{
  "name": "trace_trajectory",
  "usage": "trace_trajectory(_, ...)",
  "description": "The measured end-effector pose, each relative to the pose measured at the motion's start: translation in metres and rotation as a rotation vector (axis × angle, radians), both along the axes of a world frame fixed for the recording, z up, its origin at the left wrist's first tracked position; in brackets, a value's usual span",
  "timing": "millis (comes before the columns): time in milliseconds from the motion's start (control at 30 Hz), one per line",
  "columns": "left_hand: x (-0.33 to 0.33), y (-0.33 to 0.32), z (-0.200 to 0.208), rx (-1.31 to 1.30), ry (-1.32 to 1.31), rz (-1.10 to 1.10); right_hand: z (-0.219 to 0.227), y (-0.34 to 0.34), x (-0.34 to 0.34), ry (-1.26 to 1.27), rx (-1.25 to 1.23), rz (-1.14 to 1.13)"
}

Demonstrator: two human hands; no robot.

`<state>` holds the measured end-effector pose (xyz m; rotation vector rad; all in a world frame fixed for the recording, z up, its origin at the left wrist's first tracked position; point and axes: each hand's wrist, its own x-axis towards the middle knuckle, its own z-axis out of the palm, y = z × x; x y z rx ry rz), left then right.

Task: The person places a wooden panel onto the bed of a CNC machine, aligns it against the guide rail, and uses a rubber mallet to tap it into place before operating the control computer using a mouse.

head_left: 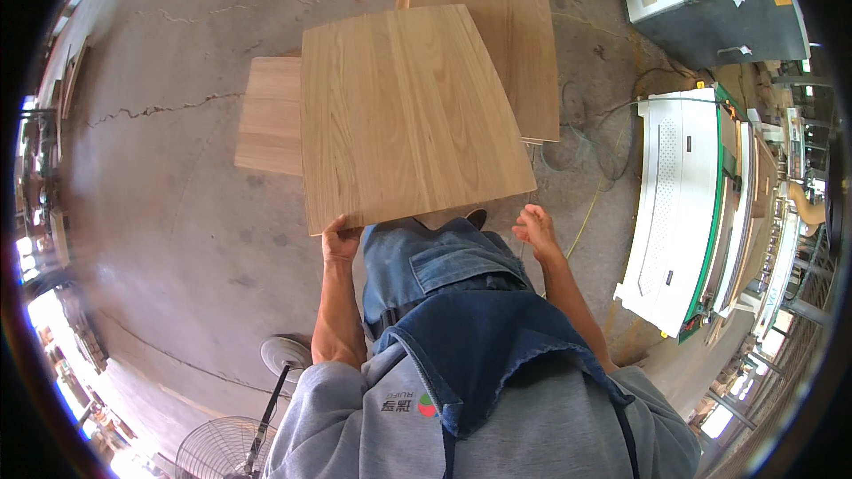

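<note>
Workshop bay, cracked grey concrete floor (169,151). Far right: white-and-dark-grey machine cabinet (719,22); nearer on the right, long white machine housing with a green edge strip (670,204). Thin dark hose (612,164) loops over the floor beside it. Near left: grey wire-grille fan (220,445), probably set there for airflow at the worker's side. Main item: large, flat, light-brown wood-grain panel (408,111), centre, just ahead of the blue denim apron (497,337), broad face up, near edge toward the worker. It overlaps two others: low pale wood-board stack (268,115) poking out on the left, taller brown wood-board stack (524,58) beyond it on the far right. Can't tell whether its underside touches either; looks like something under there takes part of the weight, since only one hand is on it. Left hand (340,241) is gripping the near edge close to the left corner; a corner hold likely gives leverage to steady or swing the sheet. Right hand (535,229) has no grip: fingers loosely half-curled, nothing visible in them, just beside the near right corner but apart from it. Probably kept close so that corner stays within reach.
</note>
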<state>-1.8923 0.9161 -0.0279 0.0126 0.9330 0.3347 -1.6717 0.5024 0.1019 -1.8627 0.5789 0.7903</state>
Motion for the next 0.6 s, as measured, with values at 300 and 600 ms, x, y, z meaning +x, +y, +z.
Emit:
trace_trajectory(300,0.002,-0.006,-0.004,-0.010,0.057,-0.037,-0.014,-0.003,0.017,0.042,-0.027,0.025)
trace_trajectory(600,0.001,-0.008,-0.008,-0.058,0.106,-0.001,-0.054,-0.023,0.036,-0.170,-0.203,-0.071)
